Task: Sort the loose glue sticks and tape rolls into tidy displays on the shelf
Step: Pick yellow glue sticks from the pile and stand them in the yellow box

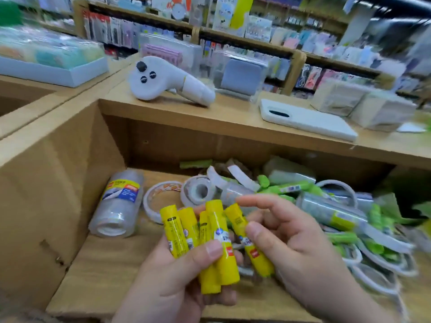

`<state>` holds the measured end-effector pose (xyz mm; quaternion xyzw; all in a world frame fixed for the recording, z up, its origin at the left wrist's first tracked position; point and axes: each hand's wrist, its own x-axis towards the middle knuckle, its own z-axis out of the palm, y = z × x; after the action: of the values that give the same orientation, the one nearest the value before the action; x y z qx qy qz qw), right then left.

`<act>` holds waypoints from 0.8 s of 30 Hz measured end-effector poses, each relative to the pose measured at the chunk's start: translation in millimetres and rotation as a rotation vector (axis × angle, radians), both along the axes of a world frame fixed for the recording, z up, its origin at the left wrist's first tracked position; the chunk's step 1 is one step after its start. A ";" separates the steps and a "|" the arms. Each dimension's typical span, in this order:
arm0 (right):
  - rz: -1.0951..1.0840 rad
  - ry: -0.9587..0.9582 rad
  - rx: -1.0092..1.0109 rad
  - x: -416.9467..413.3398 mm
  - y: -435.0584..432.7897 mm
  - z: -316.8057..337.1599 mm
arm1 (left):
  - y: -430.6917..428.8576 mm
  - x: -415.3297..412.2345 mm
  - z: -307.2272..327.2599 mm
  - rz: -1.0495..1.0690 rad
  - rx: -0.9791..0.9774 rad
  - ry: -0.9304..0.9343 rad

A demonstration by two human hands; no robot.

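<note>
Bare shelf floor lies open front-left; a tape pack sits behind it, and a pile fills the right.

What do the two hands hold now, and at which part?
The left hand grips a bunch of yellow glue sticks around their lower halves; the right hand pinches one more yellow glue stick near its middle.

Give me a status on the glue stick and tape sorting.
Done: little that shows; only a wrapped tape stack lies apart at the left of the shelf compartment. In hand: the left hand grips a bundle of yellow glue sticks, and the right hand pinches another yellow stick beside it. Left: the heap of green glue sticks and tape rolls on the right is jumbled.
</note>
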<state>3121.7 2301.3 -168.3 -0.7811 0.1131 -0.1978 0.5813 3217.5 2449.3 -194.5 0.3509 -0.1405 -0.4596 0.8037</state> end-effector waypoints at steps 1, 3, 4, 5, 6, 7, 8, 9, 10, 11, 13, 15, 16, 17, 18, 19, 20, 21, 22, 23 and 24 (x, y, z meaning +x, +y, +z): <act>-0.027 -0.014 0.075 -6.5 -2.2 -2.6 | -5.9 -5.8 2.9 -0.035 0.003 -0.011; -0.128 -0.051 0.176 -28.5 -11.3 -1.8 | -25.6 -22.9 10.2 -0.117 0.004 -0.037; -0.175 -0.066 0.200 -40.2 -16.5 -0.4 | -35.3 -31.2 12.8 -0.150 0.001 -0.043; -0.207 -0.080 0.228 -52.9 -22.9 -0.4 | -45.4 -39.6 14.1 -0.172 -0.001 -0.050; -0.215 -0.102 0.276 -65.7 -29.4 0.0 | -56.4 -48.6 16.1 -0.179 -0.001 -0.059; -0.187 -0.123 0.322 -78.5 -36.2 0.1 | -67.9 -57.8 15.7 -0.179 -0.005 -0.069; -0.145 -0.130 0.356 -91.6 -43.8 0.9 | -79.7 -67.1 16.9 -0.181 -0.013 -0.076; -0.116 -0.132 0.369 -105.6 -53.6 -1.1 | -92.0 -77.4 17.6 -0.189 -0.019 -0.085; -0.117 -0.137 0.380 -119.0 -63.1 -2.0 | -104.2 -88.7 19.1 -0.193 -0.013 -0.088; -0.145 -0.147 0.379 -133.6 -74.2 -3.6 | -116.1 -100.7 18.1 -0.195 0.000 -0.093; -0.239 -0.140 0.328 -164.4 -99.4 -5.9 | -140.0 -127.5 16.1 -0.181 0.023 -0.086; -0.337 -0.119 0.272 -197.1 -125.5 -5.7 | -164.2 -155.3 12.6 -0.126 0.067 -0.080; -0.373 -0.123 0.263 -214.2 -139.2 -4.5 | -176.5 -169.5 11.7 -0.089 0.093 -0.077; -0.401 -0.139 0.241 -231.4 -153.5 -4.0 | -188.8 -182.4 8.2 -0.055 0.105 -0.081; -0.426 -0.163 0.214 -247.9 -166.9 -2.5 | -201.0 -194.6 5.6 -0.017 0.122 -0.092; -0.455 -0.188 0.187 -264.4 -181.1 -3.5 | -212.5 -206.6 3.0 0.015 0.131 -0.114; -0.497 -0.213 0.182 -280.4 -195.6 -4.7 | -223.6 -218.4 1.7 0.049 0.145 -0.135; -0.536 -0.237 0.183 -296.0 -211.2 -6.8 | -234.1 -229.0 -1.0 0.072 0.148 -0.157; -0.562 -0.262 0.182 -309.8 -226.0 -8.5 | -243.9 -240.1 -1.5 0.099 0.160 -0.168; -0.567 -0.284 0.179 -322.2 -240.0 -9.8 | -253.0 -249.9 -4.0 0.113 0.157 -0.178; -0.574 -0.297 0.178 -332.4 -252.5 -9.9 | -261.5 -260.2 -3.3 0.128 0.162 -0.180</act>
<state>2789.3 2048.8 -178.2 -0.6263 0.2594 -0.4546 0.5778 2957.3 2187.8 -197.8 0.4627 -0.1518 -0.3841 0.7844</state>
